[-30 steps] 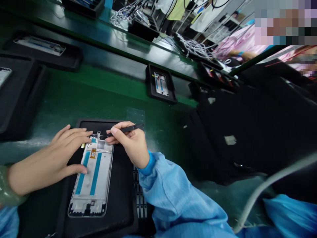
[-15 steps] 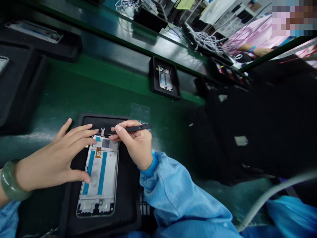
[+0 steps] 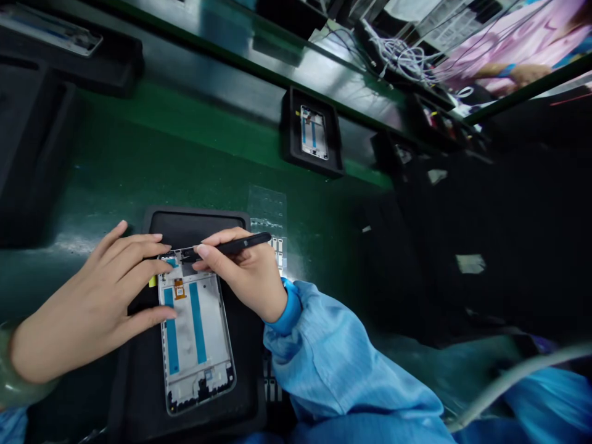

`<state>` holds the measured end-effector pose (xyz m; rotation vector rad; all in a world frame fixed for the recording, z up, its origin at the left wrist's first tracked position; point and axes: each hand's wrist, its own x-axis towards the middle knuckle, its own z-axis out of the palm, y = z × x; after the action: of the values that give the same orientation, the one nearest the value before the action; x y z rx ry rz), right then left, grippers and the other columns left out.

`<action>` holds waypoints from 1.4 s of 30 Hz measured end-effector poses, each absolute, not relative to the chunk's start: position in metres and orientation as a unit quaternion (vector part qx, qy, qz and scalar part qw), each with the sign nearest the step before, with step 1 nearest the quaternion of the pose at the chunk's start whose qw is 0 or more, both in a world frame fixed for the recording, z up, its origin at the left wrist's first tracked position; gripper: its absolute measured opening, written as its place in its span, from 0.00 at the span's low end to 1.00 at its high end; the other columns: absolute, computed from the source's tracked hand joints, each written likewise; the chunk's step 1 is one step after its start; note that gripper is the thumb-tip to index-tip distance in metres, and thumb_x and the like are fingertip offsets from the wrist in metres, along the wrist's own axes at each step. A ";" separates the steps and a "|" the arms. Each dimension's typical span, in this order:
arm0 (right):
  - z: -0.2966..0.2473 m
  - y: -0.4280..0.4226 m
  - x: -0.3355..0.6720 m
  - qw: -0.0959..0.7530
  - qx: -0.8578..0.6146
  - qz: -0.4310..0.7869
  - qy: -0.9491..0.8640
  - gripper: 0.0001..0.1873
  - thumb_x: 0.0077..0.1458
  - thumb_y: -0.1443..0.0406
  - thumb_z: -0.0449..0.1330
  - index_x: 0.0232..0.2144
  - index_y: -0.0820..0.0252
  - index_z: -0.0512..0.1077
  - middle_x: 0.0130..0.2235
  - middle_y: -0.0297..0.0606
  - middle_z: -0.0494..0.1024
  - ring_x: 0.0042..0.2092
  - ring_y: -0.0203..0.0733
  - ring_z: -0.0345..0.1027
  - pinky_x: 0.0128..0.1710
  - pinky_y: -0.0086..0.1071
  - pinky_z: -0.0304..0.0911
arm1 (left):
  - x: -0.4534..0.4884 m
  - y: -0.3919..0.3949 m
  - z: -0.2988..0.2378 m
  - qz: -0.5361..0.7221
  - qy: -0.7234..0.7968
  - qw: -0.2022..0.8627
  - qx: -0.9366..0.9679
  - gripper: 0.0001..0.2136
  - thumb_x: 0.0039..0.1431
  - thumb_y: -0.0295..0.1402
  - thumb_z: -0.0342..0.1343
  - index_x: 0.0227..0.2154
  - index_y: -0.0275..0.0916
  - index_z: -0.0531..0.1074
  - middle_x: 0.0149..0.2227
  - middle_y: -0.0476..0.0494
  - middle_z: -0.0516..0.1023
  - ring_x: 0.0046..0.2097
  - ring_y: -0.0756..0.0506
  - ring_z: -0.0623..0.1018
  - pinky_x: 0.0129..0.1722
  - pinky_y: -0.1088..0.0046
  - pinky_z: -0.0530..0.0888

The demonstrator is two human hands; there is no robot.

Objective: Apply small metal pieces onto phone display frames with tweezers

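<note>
A silver phone frame [image 3: 213,327] with blue adhesive strips lies tilted in a black foam tray [image 3: 198,222]. My left hand [image 3: 111,290] has its fingers spread, with fingertips along the frame's left side and upper left corner. In my right hand [image 3: 245,271] is a pair of black tweezers [image 3: 243,244], held like a pen. Their tips point at the top edge of the frame; what lies between them is too small to make out. Beside the tray, partly behind my right hand, lies a clear plastic sheet [image 3: 268,206] with small metal pieces.
Another phone frame [image 3: 314,139] sits in a small black tray [image 3: 293,151] at the back. More black trays [image 3: 23,154] stand on the left. Dark cloth-like material [image 3: 416,259] fills the right. Beyond the ledge are white cables [image 3: 402,58] and a person's arm [image 3: 499,71].
The phone frame has turned, its lower end now further right. The small metal bracket at the tweezers' tips has come down from above the frame onto its top edge.
</note>
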<state>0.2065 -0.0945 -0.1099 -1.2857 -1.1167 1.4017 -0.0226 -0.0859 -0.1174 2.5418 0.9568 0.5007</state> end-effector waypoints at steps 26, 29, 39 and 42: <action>-0.113 -0.092 0.208 0.417 -0.528 0.530 -0.516 0.13 0.54 0.55 0.67 0.34 0.57 0.74 0.27 0.32 0.81 0.31 0.41 0.80 0.36 0.35 0.76 | -0.022 -0.087 -0.117 0.163 0.324 0.165 0.917 0.21 0.62 0.49 0.56 0.51 0.42 0.71 0.54 0.41 0.74 0.63 0.36 0.68 0.69 0.48 0.52; -0.114 -0.092 0.210 0.409 -0.527 0.517 -0.536 0.13 0.55 0.54 0.66 0.35 0.56 0.74 0.28 0.32 0.81 0.33 0.41 0.80 0.36 0.34 0.76 | -0.021 -0.086 -0.115 0.153 0.315 0.143 0.926 0.20 0.64 0.47 0.54 0.54 0.43 0.70 0.55 0.39 0.73 0.62 0.35 0.68 0.68 0.46 0.51; -0.099 -0.085 0.211 0.398 -0.485 0.359 -0.691 0.03 0.58 0.63 0.65 0.35 0.56 0.76 0.37 0.35 0.82 0.39 0.39 0.78 0.41 0.32 0.74 | -0.008 -0.095 -0.102 0.119 0.322 0.043 0.938 0.19 0.69 0.42 0.46 0.53 0.35 0.72 0.53 0.30 0.76 0.59 0.29 0.72 0.62 0.35 0.59; -0.096 -0.073 0.213 0.455 -0.490 0.405 -0.623 0.07 0.57 0.62 0.67 0.33 0.58 0.74 0.35 0.35 0.81 0.36 0.38 0.78 0.38 0.32 0.75 | -0.003 -0.099 -0.099 0.119 0.339 0.035 0.933 0.18 0.69 0.38 0.47 0.52 0.33 0.73 0.54 0.29 0.75 0.59 0.30 0.72 0.61 0.35 0.61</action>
<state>0.2128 -0.0732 -0.0961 -1.2100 -1.5375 0.9998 -0.0030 -0.0993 -0.0991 2.8670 1.0413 0.3662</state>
